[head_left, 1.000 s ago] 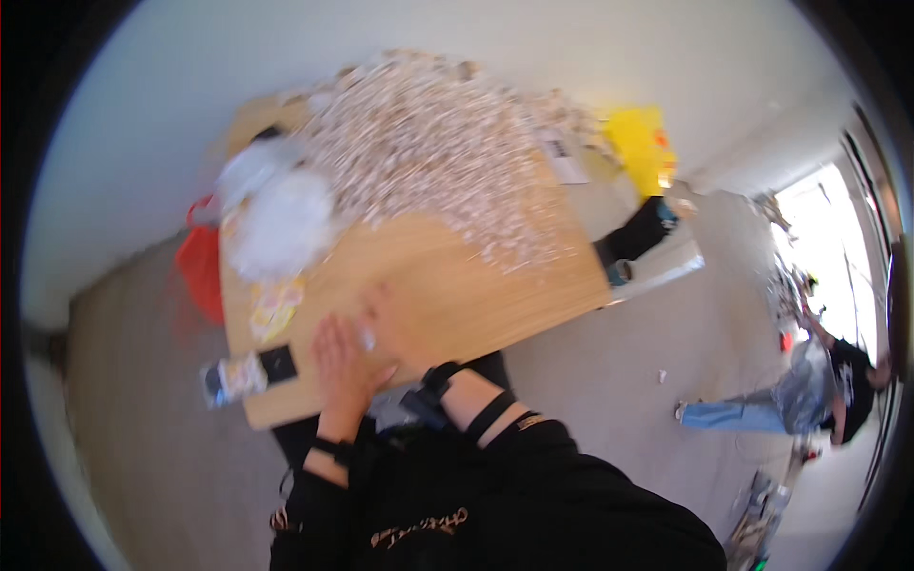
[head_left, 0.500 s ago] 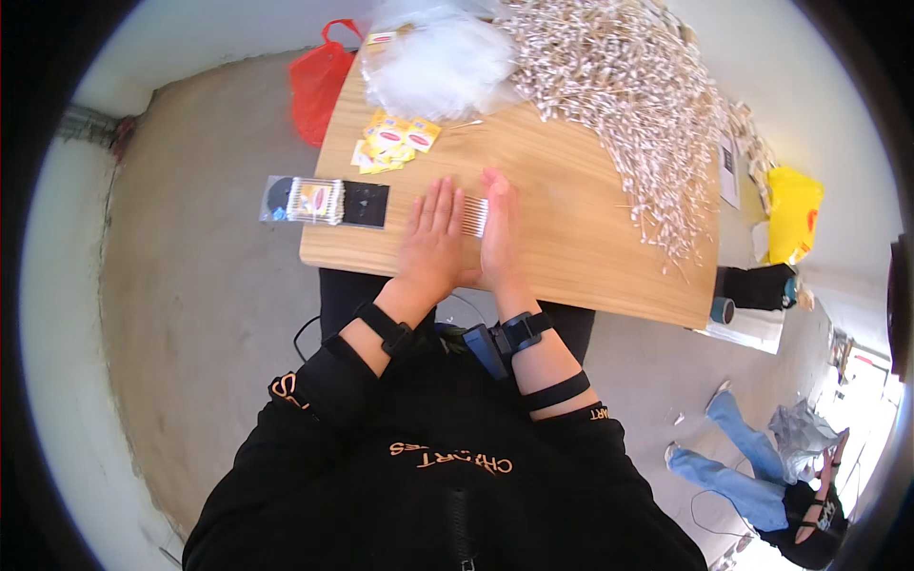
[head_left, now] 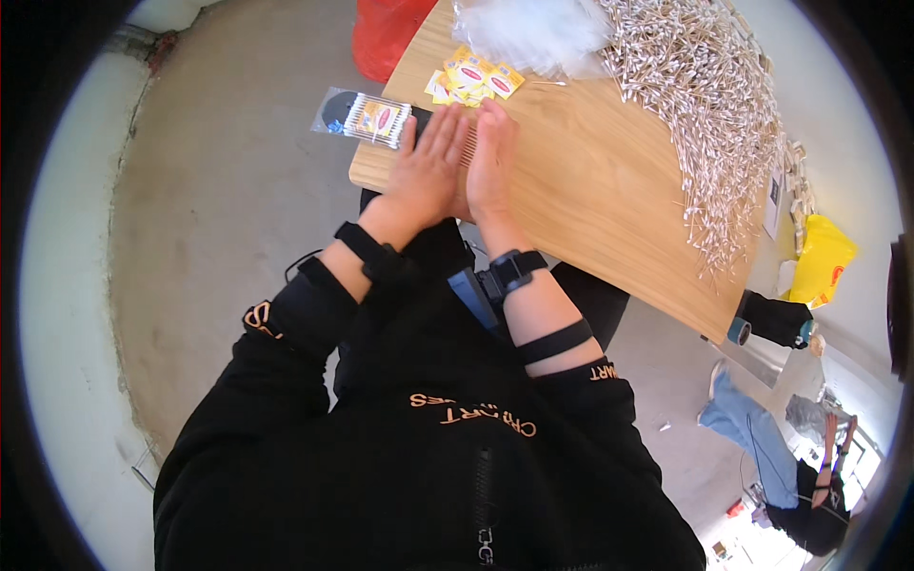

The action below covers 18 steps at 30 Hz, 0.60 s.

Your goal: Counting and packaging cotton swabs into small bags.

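Left hand (head_left: 427, 176): fingers extended, thumb apart. Right hand (head_left: 490, 164): edge-on, fingers extended. Cotton swabs (head_left: 469, 147) lie between the hands on the bench (head_left: 595, 167).

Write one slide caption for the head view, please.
Left hand and right hand flank a row of cotton swabs on a wood-look table.

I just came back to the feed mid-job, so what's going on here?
At the table, a person has their left hand palm down and their right hand on edge, with a small row of cotton swabs between them. A packet of swabs overhangs the table's left edge. Yellow cards, clear bags and a big swab pile also lie on the table.
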Tool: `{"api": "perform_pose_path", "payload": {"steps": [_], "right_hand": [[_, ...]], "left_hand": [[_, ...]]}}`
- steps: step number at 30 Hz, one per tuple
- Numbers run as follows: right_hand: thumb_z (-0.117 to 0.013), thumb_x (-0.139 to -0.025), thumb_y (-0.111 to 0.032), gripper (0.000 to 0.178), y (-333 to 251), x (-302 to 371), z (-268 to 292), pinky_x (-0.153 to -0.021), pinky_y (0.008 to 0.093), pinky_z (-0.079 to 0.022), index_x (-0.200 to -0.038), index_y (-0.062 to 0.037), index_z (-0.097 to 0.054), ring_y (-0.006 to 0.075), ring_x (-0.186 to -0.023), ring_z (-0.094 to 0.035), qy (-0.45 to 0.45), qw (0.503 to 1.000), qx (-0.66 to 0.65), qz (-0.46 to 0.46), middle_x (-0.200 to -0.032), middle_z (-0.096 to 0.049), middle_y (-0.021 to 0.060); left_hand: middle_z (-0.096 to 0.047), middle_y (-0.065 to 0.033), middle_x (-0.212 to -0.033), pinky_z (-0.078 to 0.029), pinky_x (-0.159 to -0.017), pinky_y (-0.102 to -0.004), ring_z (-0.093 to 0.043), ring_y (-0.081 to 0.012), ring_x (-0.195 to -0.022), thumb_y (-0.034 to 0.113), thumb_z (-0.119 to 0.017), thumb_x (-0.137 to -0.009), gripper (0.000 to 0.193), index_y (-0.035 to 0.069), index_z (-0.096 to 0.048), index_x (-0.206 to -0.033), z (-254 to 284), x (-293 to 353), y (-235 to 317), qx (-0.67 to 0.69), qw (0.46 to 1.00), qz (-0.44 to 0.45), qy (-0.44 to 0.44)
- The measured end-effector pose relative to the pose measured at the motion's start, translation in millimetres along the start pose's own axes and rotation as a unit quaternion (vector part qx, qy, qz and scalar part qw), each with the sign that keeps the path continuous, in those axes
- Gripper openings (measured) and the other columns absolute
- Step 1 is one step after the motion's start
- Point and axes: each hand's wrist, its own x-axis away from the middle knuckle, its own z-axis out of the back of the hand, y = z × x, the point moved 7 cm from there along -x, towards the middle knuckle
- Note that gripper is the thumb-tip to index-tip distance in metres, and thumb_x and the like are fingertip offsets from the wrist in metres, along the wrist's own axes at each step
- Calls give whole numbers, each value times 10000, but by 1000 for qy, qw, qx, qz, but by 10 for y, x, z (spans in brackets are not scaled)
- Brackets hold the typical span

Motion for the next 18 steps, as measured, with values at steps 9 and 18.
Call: {"api": "perform_pose_path", "payload": {"steps": [9, 18], "right_hand": [[-476, -764, -10, 404, -120, -28, 157, -949, 434, -299, -1162, 43, -433, 350, -1109, -371, 106, 945, 299, 76, -1148, -401, 200], [-491, -822, -72, 363, -237, -140, -259, -1047, 508, -199, -1183, -35, -464, 316, -1188, -339, -8, 870, 440, 225, -1159, -393, 147]], "left_hand": [[-228, -130, -1454, -92, -1087, -486, -161, -230, -1366, 706, -587, -579, 1121, -12, -256, -1373, 76, 112, -249, 24, 999, 15, 31], [-231, -109, -1458, -55, -1091, -471, -144, -218, -1373, 620, -606, -607, 1040, 1, -266, -1369, 142, 96, -296, 7, 999, 37, 27]]}}
